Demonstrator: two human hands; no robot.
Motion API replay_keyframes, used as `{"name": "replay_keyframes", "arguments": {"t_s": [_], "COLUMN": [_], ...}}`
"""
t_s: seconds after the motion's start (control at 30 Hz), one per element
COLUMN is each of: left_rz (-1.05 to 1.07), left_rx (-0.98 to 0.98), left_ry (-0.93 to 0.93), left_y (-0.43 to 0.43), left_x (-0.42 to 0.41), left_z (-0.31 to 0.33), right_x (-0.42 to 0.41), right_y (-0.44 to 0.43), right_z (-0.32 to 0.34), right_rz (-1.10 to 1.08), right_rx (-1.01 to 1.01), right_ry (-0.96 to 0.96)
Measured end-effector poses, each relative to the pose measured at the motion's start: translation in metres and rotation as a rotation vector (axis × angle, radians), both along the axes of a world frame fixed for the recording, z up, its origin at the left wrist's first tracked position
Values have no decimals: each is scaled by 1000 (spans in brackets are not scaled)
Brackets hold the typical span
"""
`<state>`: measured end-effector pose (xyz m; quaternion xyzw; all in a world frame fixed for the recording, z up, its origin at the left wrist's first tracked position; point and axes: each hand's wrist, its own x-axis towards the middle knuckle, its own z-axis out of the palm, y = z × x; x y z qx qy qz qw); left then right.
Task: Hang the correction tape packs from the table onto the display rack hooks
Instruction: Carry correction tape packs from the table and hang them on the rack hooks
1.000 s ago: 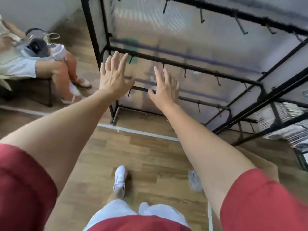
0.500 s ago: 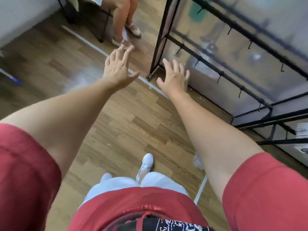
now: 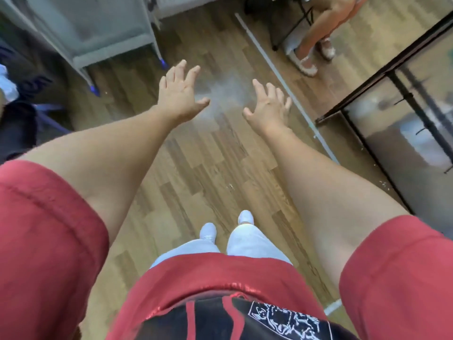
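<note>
Two hands reach out in front and hold nothing. The left hand [image 3: 180, 99] has its fingers spread wide. The right hand [image 3: 268, 109] is spread too, with its fingers a little bent. Both hang in the air over the wooden floor [image 3: 215, 168]. The black display rack [image 3: 355, 96] stands off to the right, apart from the hands. A grey metal frame [image 3: 110, 52] stands far to the left. I cannot tell where the tape packs are.

Short red left sleeve [image 3: 44, 241] and right sleeve [image 3: 397, 278], hemmed at the cuff; forearms [image 3: 110, 153] bare down to left hand [image 3: 180, 99] and right hand [image 3: 269, 109]. Red top [image 3: 208, 278] with black panel [image 3: 210, 325], white line print [image 3: 286, 320], two red cords [image 3: 189, 317]. Pale trousers [image 3: 250, 244]; white shoes [image 3: 207, 229].
</note>
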<state>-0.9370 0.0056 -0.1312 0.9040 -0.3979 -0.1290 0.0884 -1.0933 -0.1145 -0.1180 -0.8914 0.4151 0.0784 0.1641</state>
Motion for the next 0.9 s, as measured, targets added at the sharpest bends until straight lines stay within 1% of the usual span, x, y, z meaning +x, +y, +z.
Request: {"name": "replay_keyframes", "arguments": {"t_s": [0.2,0.3,0.43,0.57,0.73,0.9], "left_rz": [238,353,465,520,674,704], "left_rx": [-7,-13,-16,-36,-92,-114], "left_ry": [-5,7,-22,-59,-27,-41], "left_y": [54,63,60,54,55,55], "left_x": [73,114,180,243,321,423], "left_z": [3,9,19,37,48,49], "right_x": [96,150,233,313,412,519], "right_y": [25,19,-1,-18,-20,-25], "right_z": [-5,-5,5,21,34,34], "right_rz": [221,313,421,496,573,581], "right_rx": [-16,-39,-41,-46,-53,-73], "right_ry": [29,54,34,16,-23,-67]}}
